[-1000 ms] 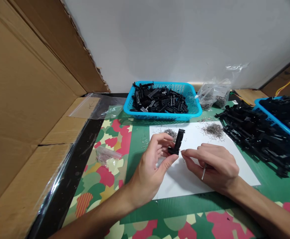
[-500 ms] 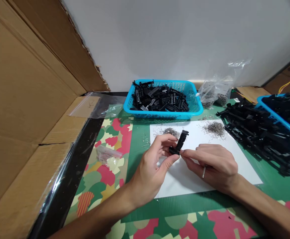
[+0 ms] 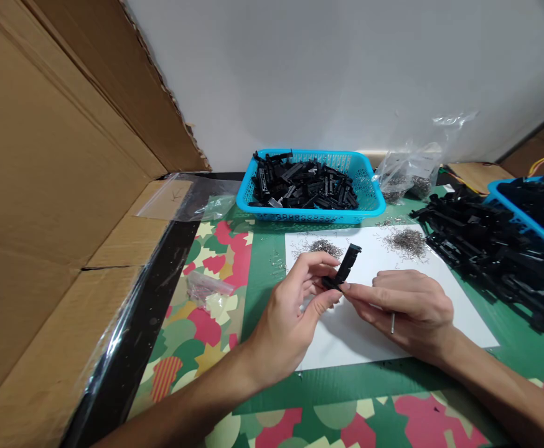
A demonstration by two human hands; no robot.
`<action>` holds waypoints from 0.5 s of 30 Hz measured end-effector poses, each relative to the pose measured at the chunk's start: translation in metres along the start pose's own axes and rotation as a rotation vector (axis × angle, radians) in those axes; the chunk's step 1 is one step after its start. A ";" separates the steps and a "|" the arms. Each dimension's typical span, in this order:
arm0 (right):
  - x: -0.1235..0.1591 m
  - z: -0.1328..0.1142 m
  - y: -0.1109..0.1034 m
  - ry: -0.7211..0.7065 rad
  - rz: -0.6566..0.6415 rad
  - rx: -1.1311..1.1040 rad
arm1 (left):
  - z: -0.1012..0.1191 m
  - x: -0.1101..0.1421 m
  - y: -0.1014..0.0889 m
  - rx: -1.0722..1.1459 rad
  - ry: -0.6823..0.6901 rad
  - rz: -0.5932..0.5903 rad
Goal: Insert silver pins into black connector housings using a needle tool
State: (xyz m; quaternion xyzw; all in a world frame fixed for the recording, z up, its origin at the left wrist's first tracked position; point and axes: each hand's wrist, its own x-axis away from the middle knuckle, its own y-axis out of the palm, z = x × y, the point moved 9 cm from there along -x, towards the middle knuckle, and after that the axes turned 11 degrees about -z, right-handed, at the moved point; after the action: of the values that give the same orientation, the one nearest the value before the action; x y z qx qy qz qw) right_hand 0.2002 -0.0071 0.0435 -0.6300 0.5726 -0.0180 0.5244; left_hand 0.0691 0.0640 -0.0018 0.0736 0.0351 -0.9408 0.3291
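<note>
I hold the black part by its lower end between the thumb and fingers of my left hand, its long, narrow section standing free and tilted up to the right, with a stepped edge and a small lip at the top. At the base of this section, the thumb and index fingertips of my right hand meet the part, partly concealing the contact area. A slim, silver-coloured metal rod projects downward from my curled right fingers, its remaining length hidden within my grip.
</note>
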 end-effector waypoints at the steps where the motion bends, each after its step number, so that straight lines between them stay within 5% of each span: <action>1: -0.001 0.000 0.000 0.003 -0.005 -0.009 | -0.001 0.000 0.000 0.020 -0.013 -0.006; 15: -0.008 0.001 -0.012 0.017 0.006 -0.020 | -0.010 -0.003 0.008 0.266 -0.157 -0.132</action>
State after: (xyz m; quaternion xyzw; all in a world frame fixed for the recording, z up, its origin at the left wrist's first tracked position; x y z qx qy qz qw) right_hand 0.2063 -0.0031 0.0556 -0.6331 0.5790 -0.0161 0.5134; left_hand 0.0782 0.0607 -0.0111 0.0402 -0.1107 -0.9596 0.2555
